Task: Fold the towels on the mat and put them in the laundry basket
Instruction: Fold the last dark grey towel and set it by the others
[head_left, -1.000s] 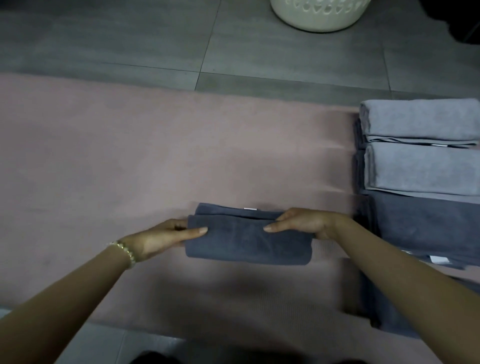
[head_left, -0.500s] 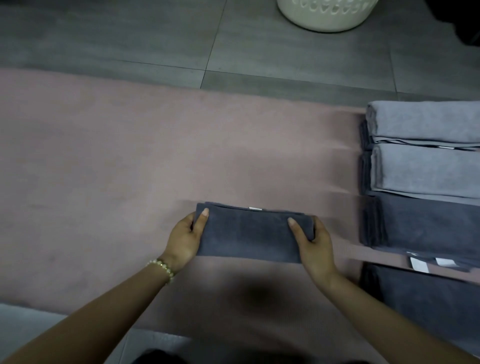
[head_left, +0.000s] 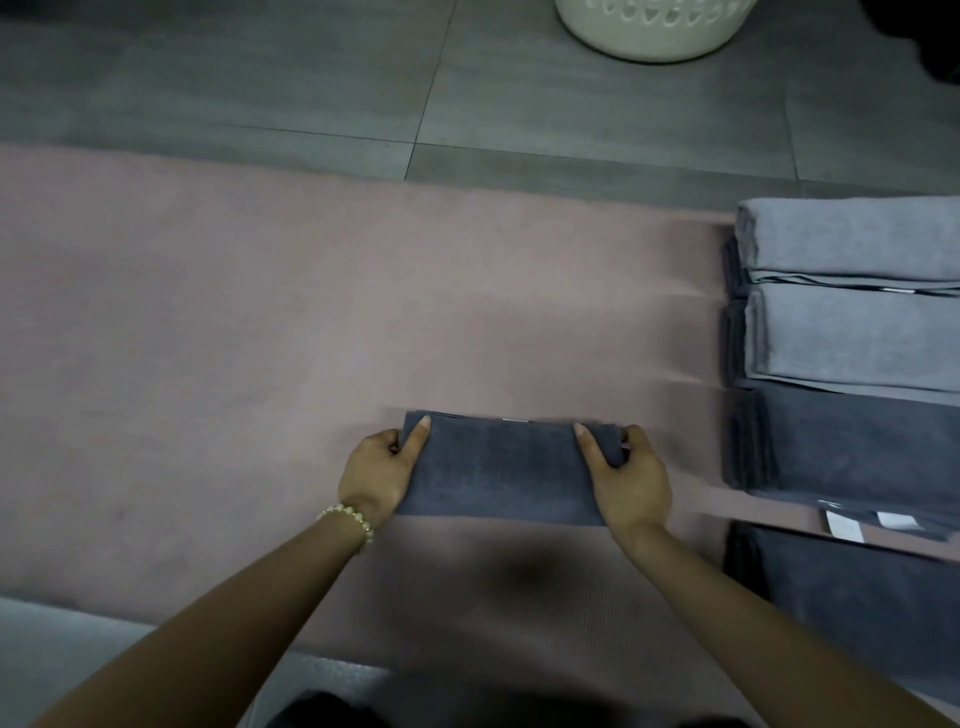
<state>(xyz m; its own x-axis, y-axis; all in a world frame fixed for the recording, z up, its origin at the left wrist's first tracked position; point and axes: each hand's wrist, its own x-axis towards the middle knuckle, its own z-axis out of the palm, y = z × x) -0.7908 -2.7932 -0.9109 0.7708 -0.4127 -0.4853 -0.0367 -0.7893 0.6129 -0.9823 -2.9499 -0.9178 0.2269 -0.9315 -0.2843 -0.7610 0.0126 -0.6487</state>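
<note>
Both hands have swung round from lying across the top of the cloth to clasping its two short ends, and they sit there much as they did half a second ago.

Beneath everything lies the pink mat (head_left: 260, 322), spread over grey floor tiles. Along its right side lies a row of waiting towels (head_left: 857, 338), pale grey ones farther off and dark ones nearer, overlapping one another. The white laundry basket (head_left: 649, 41) stands on the tiles beyond the mat, well apart from the work and only partly in view.

Near the front of the mat lies the folded towel (head_left: 498, 467), a dark grey oblong several layers thick, resting flat. The left hand (head_left: 376, 470) grips its left end and the right hand (head_left: 631, 478) its right end, each with a forefinger laid along the top and the other fingers curled round the edge; how far they reach underneath cannot be seen. A bead bracelet (head_left: 348, 517) circles the left wrist, and a small white tag (head_left: 517, 420) peeps from the far edge.

The bundle looks soft, light and limp, not slippery or breakable. Held only at the ends it would likely sag in the middle and the layers could slide open, so fingers tucked beneath with pressure on top, as here, seems the sound hold for carrying it to the basket.
</note>
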